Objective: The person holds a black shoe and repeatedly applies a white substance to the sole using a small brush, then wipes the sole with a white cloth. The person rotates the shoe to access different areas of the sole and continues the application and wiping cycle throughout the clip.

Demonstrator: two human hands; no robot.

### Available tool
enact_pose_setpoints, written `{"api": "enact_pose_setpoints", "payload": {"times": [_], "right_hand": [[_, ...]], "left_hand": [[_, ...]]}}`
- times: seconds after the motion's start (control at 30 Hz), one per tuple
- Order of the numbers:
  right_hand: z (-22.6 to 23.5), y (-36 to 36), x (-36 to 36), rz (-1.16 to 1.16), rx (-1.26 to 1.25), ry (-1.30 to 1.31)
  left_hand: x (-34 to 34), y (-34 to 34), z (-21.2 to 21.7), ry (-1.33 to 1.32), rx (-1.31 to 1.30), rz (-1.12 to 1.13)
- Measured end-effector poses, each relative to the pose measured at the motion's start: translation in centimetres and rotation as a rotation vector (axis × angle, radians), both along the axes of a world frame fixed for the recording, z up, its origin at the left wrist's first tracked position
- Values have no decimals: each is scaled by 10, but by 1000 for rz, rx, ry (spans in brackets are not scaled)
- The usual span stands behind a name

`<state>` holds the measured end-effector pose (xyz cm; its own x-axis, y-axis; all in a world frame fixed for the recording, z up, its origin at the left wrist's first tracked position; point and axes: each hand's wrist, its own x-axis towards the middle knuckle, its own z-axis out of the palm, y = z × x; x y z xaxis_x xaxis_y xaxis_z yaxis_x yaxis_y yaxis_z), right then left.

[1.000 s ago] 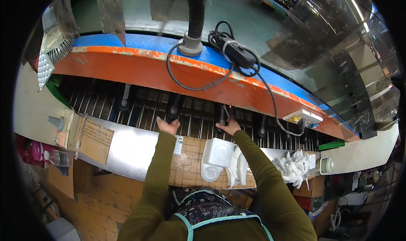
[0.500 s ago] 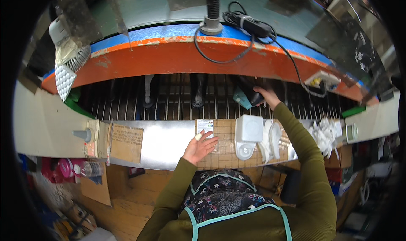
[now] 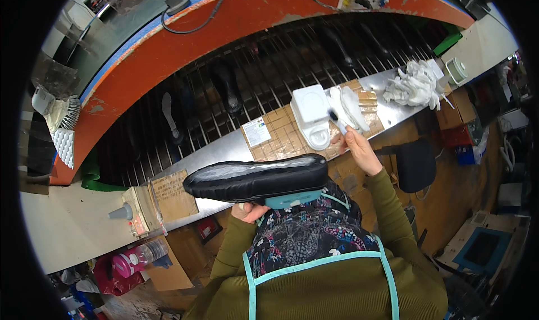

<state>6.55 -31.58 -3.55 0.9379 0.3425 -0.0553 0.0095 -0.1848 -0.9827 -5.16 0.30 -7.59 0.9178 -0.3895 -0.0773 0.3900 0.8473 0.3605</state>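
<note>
Just in front of the white tub [image 3: 310, 113] on the counter [image 3: 224, 146], the right hand [image 3: 359, 149] pinches a small brush [image 3: 336, 120] between its fingers, while the left hand [image 3: 250, 210] grips a black shoe [image 3: 258, 178], sole up, from beneath, nearer the body than the tub. Risk: the brush may drip or smear beyond the sole, or the one-handed hold may slip. Left fingers are mostly hidden under the shoe; the tub's contents cannot be made out.

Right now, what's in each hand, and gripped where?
Left hand holds a black shoe from underneath, near its middle, sole side up. Right hand grips a small brush by the lower end of its handle.
</note>
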Motion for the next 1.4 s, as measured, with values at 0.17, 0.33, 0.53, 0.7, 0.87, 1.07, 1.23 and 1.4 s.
{"api": "enact_pose_setpoints", "payload": {"times": [0.17, 0.33, 0.53, 0.7, 0.87, 1.07, 1.23, 1.4], "right_hand": [[-58, -31, -16, -327, -661, -219], [-86, -27, -1, -366, -875, -438], [-104, -22, 16, -280, -909, -614], [-110, -23, 25, -195, -992, -818], [-115, -34, 24, -225, -813, -420], [-123, -54, 30, -70, -111, 552], [-117, -57, 28, -54, 113, 315], [51, -11, -1, -280, -203, -735]], "left_hand": [[19, -13, 79, -173, 360, 597], [29, 0, 100, -506, 685, 843], [13, 0, 83, -467, 680, 900], [1, -26, 80, -409, 743, 1045], [-6, -32, 71, -463, 876, 1181], [8, -60, 109, -709, 1401, 1204], [37, -86, 57, -789, 1044, 1171], [58, -72, 53, -912, 1403, 1232]]}}
